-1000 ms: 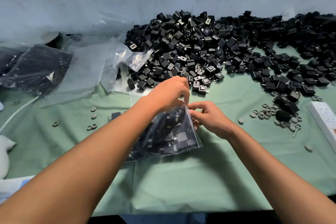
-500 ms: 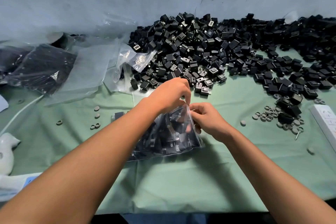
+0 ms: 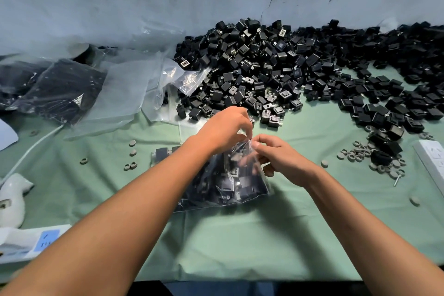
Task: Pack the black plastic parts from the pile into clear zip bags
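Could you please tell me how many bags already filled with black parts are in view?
At least 2: one filled bag pinched at its top by both hands, another filled bag at far left. Others may be hidden behind it.

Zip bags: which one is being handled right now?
The filled zip bag at centre, pinched at its top by left hand and right hand. The filled bags far left lie untouched.

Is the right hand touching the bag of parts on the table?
Touching. The head view shows the right hand pinching the top edge of the bag, with its lower fingers pressed against the bag's side.
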The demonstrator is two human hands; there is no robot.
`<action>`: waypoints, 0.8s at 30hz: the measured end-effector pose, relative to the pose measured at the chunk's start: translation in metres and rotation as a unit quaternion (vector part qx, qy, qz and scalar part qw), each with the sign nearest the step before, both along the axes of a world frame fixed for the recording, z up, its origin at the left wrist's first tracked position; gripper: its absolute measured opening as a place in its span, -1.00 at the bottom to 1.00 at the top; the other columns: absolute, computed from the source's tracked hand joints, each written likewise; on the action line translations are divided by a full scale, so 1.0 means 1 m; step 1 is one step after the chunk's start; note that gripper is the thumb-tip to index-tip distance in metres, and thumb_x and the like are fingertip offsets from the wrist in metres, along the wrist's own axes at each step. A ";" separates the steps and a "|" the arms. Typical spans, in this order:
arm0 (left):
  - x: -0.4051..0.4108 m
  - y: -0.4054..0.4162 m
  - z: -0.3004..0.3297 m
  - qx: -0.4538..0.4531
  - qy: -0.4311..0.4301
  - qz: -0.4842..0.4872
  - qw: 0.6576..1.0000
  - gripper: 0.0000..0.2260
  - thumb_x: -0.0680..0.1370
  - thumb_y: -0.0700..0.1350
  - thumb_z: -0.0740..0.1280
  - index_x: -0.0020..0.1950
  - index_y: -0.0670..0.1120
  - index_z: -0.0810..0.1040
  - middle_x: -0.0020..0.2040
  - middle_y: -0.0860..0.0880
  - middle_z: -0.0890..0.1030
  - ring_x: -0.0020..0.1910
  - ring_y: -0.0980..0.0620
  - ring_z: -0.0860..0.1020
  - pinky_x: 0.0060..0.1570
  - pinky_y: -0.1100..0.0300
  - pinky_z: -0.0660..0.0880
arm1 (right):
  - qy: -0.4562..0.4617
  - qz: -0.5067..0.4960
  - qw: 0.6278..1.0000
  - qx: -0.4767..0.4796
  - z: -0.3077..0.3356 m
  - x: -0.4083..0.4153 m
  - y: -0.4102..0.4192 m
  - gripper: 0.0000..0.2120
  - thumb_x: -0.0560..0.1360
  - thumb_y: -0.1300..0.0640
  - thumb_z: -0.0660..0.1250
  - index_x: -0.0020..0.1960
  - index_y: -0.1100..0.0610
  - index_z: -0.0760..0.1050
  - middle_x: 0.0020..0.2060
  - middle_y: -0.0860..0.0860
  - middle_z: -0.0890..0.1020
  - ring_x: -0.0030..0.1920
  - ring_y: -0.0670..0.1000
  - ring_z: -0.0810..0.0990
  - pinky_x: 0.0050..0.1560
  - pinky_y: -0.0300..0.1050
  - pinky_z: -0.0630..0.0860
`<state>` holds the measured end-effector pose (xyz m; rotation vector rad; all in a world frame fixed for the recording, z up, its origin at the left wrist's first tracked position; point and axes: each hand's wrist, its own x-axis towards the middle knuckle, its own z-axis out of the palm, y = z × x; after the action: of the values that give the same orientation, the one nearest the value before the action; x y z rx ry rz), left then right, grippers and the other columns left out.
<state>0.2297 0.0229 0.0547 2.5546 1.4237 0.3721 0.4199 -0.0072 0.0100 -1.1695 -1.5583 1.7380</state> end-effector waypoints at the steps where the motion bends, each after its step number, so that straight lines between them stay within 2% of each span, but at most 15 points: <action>1: 0.001 0.000 -0.001 0.000 -0.001 0.003 1.000 -0.95 0.52 -0.08 0.51 -0.04 0.05 0.72 0.09 0.09 0.57 0.15 0.08 0.49 0.16 0.07 0.48 | -0.001 0.019 1.000 0.000 -0.001 -0.001 0.000 -0.85 0.74 0.07 0.15 0.07 0.13 0.36 -0.03 0.22 0.74 -0.32 0.07 0.61 -0.46 -0.19 0.29; 3: 0.001 -0.001 -0.004 0.003 -0.007 0.014 1.000 -0.95 0.51 -0.08 0.52 -0.05 0.05 0.71 0.08 0.09 0.56 0.15 0.07 0.49 0.16 0.03 0.49 | -0.005 0.032 0.999 0.000 -0.001 0.000 0.003 -0.86 0.73 0.07 0.16 0.07 0.13 0.37 -0.04 0.21 0.75 -0.31 0.05 0.62 -0.45 -0.19 0.31; 5: 0.001 -0.005 -0.012 0.009 -0.029 0.041 0.999 -0.90 0.51 -0.07 0.52 0.00 0.07 0.69 0.10 0.10 0.55 0.16 0.08 0.47 0.18 0.02 0.50 | -0.024 -0.013 1.000 0.009 -0.001 0.007 0.012 -0.86 0.71 0.11 0.21 0.05 0.16 0.46 -0.10 0.18 0.75 -0.34 0.01 0.61 -0.45 -0.20 0.32; 7: 0.005 -0.016 -0.024 0.000 -0.062 0.088 0.994 -0.71 0.52 -0.03 0.50 0.23 0.12 0.60 0.23 0.09 0.51 0.24 0.07 0.44 0.27 0.03 0.48 | -0.060 -0.121 0.990 0.032 -0.002 0.013 0.027 -0.87 0.66 0.17 0.25 -0.01 0.19 0.53 -0.17 0.17 0.74 -0.37 0.02 0.59 -0.48 -0.22 0.35; 8: 0.007 -0.023 -0.032 -0.015 -0.068 0.114 0.991 -0.57 0.54 0.00 0.47 0.38 0.15 0.48 0.34 0.06 0.46 0.33 0.04 0.40 0.34 0.01 0.45 | -0.099 -0.177 0.977 0.061 -0.004 0.015 0.035 -0.87 0.64 0.19 0.27 -0.04 0.17 0.55 -0.18 0.15 0.74 -0.36 0.05 0.60 -0.46 -0.22 0.40; 9: 0.009 -0.030 -0.040 -0.032 -0.061 0.136 0.988 -0.47 0.56 0.04 0.44 0.50 0.17 0.35 0.45 0.02 0.38 0.43 0.00 0.34 0.42 -0.03 0.38 | -0.159 -0.219 0.957 0.108 -0.006 0.018 0.043 -0.89 0.63 0.20 0.29 -0.05 0.15 0.56 -0.16 0.12 0.75 -0.31 0.08 0.63 -0.38 -0.19 0.49; 11: 0.009 -0.040 -0.054 -0.047 -0.030 0.171 0.984 -0.44 0.63 0.11 0.32 0.59 0.14 0.20 0.58 -0.06 0.24 0.57 -0.06 0.19 0.53 -0.11 0.24 | -0.318 -0.235 0.895 0.207 -0.014 0.024 0.057 -0.92 0.60 0.17 0.33 0.05 0.13 0.59 -0.01 0.11 0.71 -0.06 0.15 0.65 -0.03 -0.06 0.58; 13: 0.005 -0.045 -0.062 -0.035 -0.008 0.197 0.980 -0.49 0.67 0.16 0.18 0.60 0.07 0.20 0.61 -0.10 0.20 0.60 -0.08 0.13 0.57 -0.13 0.15 | -0.427 -0.183 0.848 0.255 -0.023 0.028 0.067 -0.76 0.61 0.13 0.34 0.26 0.10 0.54 0.23 0.14 0.57 0.23 0.19 0.52 0.28 0.08 0.50; 15: 0.001 -0.044 -0.065 -0.024 0.014 0.205 0.978 -0.50 0.68 0.19 0.09 0.59 0.05 0.21 0.62 -0.11 0.19 0.61 -0.09 0.11 0.58 -0.15 0.08 | -0.464 -0.123 0.837 0.263 -0.030 0.028 0.073 -0.63 0.62 0.12 0.33 0.42 0.07 0.43 0.42 0.14 0.40 0.39 0.22 0.33 0.40 0.18 0.41; 17: 0.001 -0.043 -0.067 -0.023 0.033 0.211 0.977 -0.49 0.68 0.22 0.04 0.59 0.04 0.22 0.62 -0.12 0.19 0.62 -0.10 0.10 0.58 -0.16 0.05 | -0.463 -0.083 0.840 0.269 -0.035 0.027 0.076 -0.58 0.64 0.13 0.30 0.48 0.06 0.34 0.49 0.13 0.32 0.44 0.23 0.24 0.43 0.22 0.34; 19: 0.001 -0.042 -0.070 -0.018 0.044 0.218 0.975 -0.48 0.68 0.23 0.03 0.58 0.01 0.24 0.60 -0.12 0.23 0.60 -0.10 0.13 0.57 -0.15 0.06 | -0.451 -0.084 0.842 0.285 -0.040 0.026 0.077 -0.58 0.64 0.15 0.30 0.47 0.07 0.34 0.46 0.11 0.35 0.41 0.21 0.26 0.43 0.20 0.35; 22: 0.001 -0.042 -0.071 -0.016 0.048 0.222 0.974 -0.47 0.67 0.23 0.02 0.55 -0.02 0.26 0.57 -0.13 0.28 0.58 -0.11 0.17 0.57 -0.16 0.07 | -0.430 -0.120 0.839 0.311 -0.041 0.024 0.073 -0.67 0.59 0.13 0.40 0.31 0.06 0.43 0.27 0.09 0.49 0.27 0.15 0.41 0.29 0.10 0.45; 24: 0.001 -0.042 -0.071 -0.020 0.048 0.222 0.974 -0.47 0.67 0.23 0.01 0.54 -0.03 0.27 0.55 -0.13 0.31 0.57 -0.11 0.20 0.56 -0.15 0.09 | -0.403 -0.134 0.852 0.306 -0.040 0.023 0.067 -0.71 0.51 0.09 0.51 0.15 0.02 0.47 0.10 0.05 0.57 0.11 0.10 0.51 0.13 0.05 0.51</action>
<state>0.2303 -0.0191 -0.0162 2.2307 2.0179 0.2826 0.4427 0.0597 -0.0299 -1.7350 -2.0446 0.4511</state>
